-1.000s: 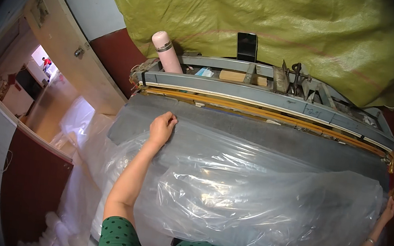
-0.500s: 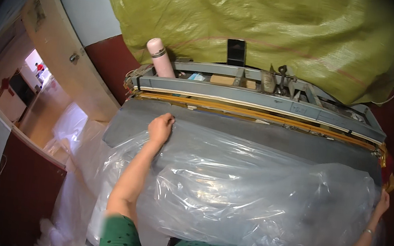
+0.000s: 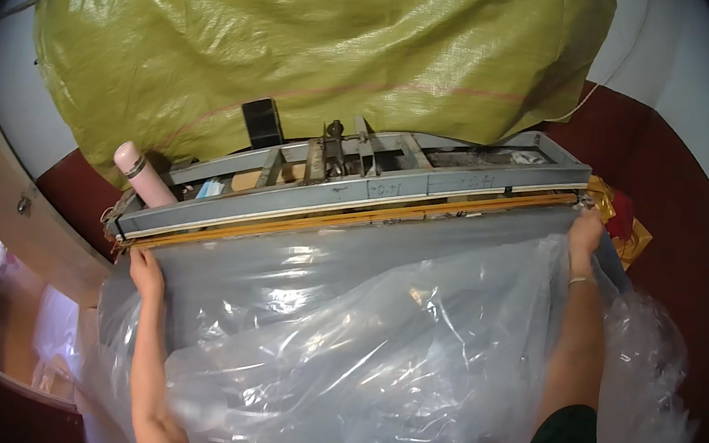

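A wide sheet of clear plastic film [image 3: 340, 335] lies wrinkled over the grey work surface and reaches back to the metal frame. My left hand [image 3: 146, 274] is closed on the film's edge at the far left corner, just below the end of the frame. At the far right corner my right hand [image 3: 584, 234] grips the film's edge too, its fingers close to the frame's right end. Both arms are stretched forward, and the film spreads between them. Loose folds of it hang past the right side.
Behind the surface runs a grey metal frame [image 3: 394, 187] with orange strips [image 3: 355, 220] along its front. On it stand a pink flask [image 3: 144, 174], scissors and small tools. A yellow-green woven sheet [image 3: 331, 50] covers something behind. A door [image 3: 27, 217] stands at left.
My view has turned rightward. My left hand has gone to the far left corner, and my right has moved up to the far right corner. The film now reaches nearer the frame.
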Demonstrator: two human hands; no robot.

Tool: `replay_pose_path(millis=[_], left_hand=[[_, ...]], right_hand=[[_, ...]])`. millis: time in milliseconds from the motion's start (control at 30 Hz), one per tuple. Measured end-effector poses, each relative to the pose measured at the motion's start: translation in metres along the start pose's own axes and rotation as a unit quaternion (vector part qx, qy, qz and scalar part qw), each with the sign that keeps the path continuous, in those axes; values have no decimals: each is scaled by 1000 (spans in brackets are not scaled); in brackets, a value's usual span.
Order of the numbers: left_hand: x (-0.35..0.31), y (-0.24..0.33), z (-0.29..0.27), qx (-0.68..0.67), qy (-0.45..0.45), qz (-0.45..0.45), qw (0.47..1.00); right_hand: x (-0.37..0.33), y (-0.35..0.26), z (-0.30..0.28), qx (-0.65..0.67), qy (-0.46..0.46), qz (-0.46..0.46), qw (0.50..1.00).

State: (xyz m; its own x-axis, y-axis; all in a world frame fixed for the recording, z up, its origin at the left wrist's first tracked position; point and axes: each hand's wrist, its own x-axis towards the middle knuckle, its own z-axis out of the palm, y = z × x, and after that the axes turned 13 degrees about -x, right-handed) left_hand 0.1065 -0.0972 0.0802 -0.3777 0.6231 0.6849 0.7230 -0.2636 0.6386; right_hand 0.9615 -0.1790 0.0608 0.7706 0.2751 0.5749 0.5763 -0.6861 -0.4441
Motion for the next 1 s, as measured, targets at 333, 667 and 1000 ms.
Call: replay_pose_path(millis=[333, 667, 1000], left_hand=[[7, -89, 37, -142, 21, -93, 985], [20, -87, 59, -212, 24, -85, 973], [20, -72, 57, -314, 56, -167, 933]], right_hand=[[1, 3, 55, 315, -60, -54, 946], [6, -8, 59, 279, 4, -34, 960], [21, 28, 84, 176, 61, -34, 982]])
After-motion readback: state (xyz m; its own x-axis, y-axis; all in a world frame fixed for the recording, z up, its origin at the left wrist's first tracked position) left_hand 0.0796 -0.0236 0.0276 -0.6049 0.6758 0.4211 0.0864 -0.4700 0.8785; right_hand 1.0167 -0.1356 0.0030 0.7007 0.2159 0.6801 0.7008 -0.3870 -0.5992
